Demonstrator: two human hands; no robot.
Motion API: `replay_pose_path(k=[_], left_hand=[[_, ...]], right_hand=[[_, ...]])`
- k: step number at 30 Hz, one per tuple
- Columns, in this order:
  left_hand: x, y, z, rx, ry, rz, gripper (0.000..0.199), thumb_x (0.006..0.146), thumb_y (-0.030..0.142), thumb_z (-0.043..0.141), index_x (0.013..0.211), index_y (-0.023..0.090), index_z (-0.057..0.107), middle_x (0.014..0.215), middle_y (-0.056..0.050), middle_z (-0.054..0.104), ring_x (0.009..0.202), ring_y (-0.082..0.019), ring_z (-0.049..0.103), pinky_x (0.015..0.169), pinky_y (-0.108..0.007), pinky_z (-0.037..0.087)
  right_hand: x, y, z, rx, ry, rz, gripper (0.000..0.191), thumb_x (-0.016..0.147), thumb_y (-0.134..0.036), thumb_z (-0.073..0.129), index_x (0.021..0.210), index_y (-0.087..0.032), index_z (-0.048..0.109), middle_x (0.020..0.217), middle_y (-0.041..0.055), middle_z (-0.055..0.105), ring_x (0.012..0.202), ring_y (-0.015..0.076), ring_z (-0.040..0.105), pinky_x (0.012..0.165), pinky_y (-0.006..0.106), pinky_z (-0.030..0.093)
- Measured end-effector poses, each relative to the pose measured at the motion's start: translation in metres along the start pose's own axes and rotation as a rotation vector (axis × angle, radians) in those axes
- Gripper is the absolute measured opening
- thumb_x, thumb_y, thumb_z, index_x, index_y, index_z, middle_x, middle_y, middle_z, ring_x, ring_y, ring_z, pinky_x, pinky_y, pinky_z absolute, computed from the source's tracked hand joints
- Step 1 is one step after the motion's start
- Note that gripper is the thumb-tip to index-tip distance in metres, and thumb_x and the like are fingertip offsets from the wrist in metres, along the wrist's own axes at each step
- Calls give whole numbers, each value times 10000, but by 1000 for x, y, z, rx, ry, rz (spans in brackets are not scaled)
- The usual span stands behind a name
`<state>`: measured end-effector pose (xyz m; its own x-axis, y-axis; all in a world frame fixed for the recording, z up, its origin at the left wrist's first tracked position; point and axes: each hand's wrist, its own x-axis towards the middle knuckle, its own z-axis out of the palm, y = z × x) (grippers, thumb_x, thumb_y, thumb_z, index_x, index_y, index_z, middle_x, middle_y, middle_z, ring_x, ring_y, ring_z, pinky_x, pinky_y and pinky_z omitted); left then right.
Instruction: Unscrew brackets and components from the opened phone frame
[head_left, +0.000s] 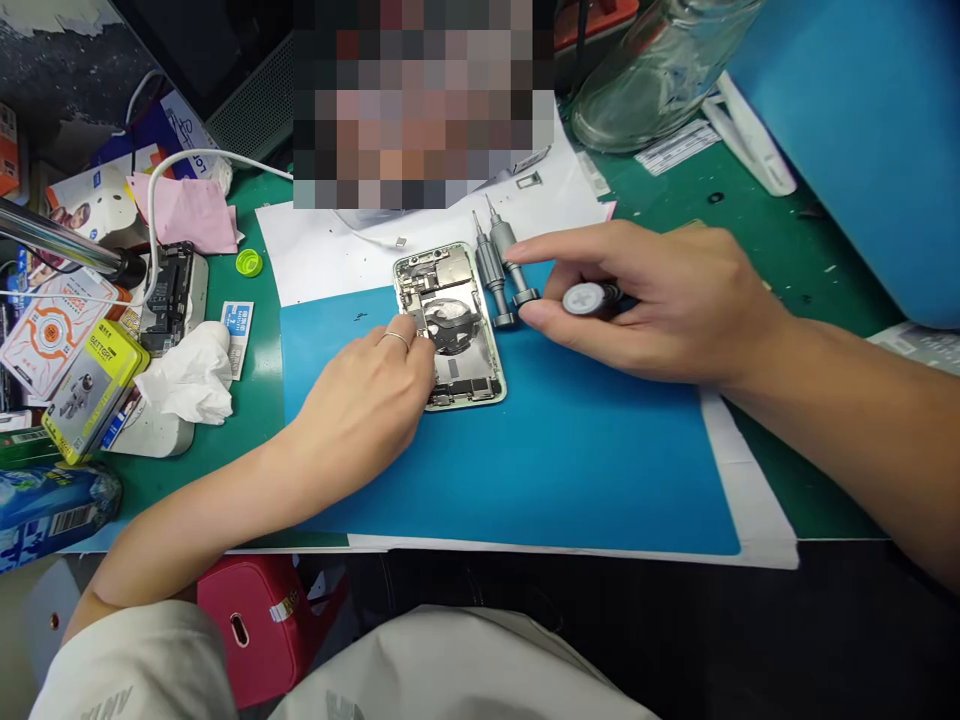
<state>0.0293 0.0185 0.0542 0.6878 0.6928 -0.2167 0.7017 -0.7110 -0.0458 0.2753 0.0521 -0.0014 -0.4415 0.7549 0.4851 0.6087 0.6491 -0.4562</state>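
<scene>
An opened phone (452, 368) lies on the blue mat (570, 450), its inner parts showing. My left hand (373, 395), with a ring on one finger, rests curled over the phone's left edge; its fingertips are hidden. Two grey screwdrivers (491, 270) lie side by side just right of the phone, tips pointing away from me. My right hand (660, 295) holds a dark tool with a round silver end (585, 298) in its curled fingers. The thumb and index finger of that hand reach to the nearer screwdriver on the right, close to its handle.
White paper (322, 250) lies under the mat. Boxes (94, 390), a crumpled tissue (191, 375) and a green cap (249, 263) are at the left. A glass jar (652, 80) and white tweezers-like tool (754, 140) stand or lie at the back right. A pixelated patch hides the back centre.
</scene>
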Motion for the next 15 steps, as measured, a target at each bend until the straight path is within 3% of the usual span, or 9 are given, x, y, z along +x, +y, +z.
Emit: replay_pose_path(k=[3,6,10,13,15], left_hand=[[0,0,0,-14,11,-25,157,1016,219,482,1028,109,593,984,-116,590,832,-262,602,674,-363,479],[0,-1,0,-51,21,-53,167,1019,227,473,1037,116,596,996,-113,596,829,-253,604,683,-357,484],[-4,-6,4,-121,69,-58,167,1021,259,481,1042,135,591,1044,-104,615,819,-223,612,680,-339,492],[-14,-9,11,-113,193,-27,188,1028,293,470,993,155,593,1004,-90,642,780,-200,610,638,-323,486],[-23,-10,18,-80,315,44,198,1020,266,482,881,177,590,839,-49,637,699,-176,583,593,-307,461]], right_hand=[[0,-1,0,-26,-26,-62,258,948,-315,597,1183,-227,660,740,-52,730,473,73,555,512,215,450],[0,-8,3,-45,-106,-259,192,973,-285,551,1110,-241,678,791,-36,761,534,103,622,527,244,448],[-2,-19,10,-71,-173,-499,178,973,-253,576,1103,-171,665,752,-19,738,595,121,650,527,267,437],[-4,-23,14,-89,-194,-506,219,987,-316,574,1120,-164,657,731,-16,727,603,129,649,523,281,432],[-5,-24,15,-96,-211,-500,227,994,-362,560,1103,-192,664,711,-24,718,587,132,638,510,289,423]])
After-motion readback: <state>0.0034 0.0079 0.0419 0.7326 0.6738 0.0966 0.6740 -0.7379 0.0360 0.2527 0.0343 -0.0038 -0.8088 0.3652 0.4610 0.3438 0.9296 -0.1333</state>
